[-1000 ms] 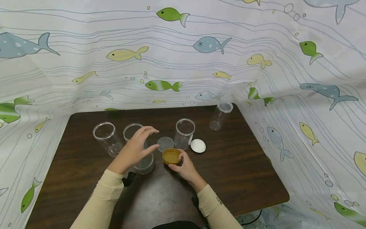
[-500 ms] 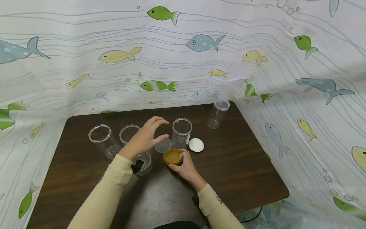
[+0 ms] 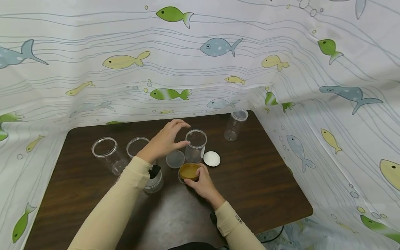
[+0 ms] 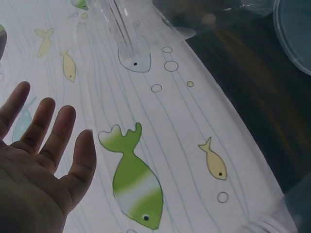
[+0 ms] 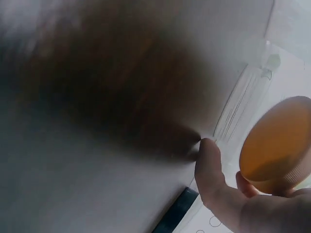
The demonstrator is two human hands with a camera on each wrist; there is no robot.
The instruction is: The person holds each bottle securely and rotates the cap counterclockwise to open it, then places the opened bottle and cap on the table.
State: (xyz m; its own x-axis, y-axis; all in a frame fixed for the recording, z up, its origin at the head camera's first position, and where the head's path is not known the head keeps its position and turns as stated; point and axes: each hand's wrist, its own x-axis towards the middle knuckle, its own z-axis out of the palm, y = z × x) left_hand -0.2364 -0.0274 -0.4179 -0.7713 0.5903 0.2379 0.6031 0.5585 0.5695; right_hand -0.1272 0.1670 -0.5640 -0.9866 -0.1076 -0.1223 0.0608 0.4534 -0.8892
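Observation:
In the head view my right hand grips a round gold screw lid by its right side, thumb in front. The lid's hollow inside faces up, and a clear rim shows just beneath it. The right wrist view has the same gold lid beside my thumb. My left hand reaches over the table with fingers spread and holds nothing. Its fingertips are close to the left rim of an uncovered clear jar; whether they touch it I cannot tell. The left wrist view shows my left hand with its fingers apart.
Left of centre stand clear jars: a tall one, another partly behind my left arm, and a low one. A clear disc and a white round lid flank the middle jar. A tall jar stands back right.
My left hand has moved right and away from me, from above the left jars to the middle jar. My right hand keeps its grip on the gold lid, nearly in place.

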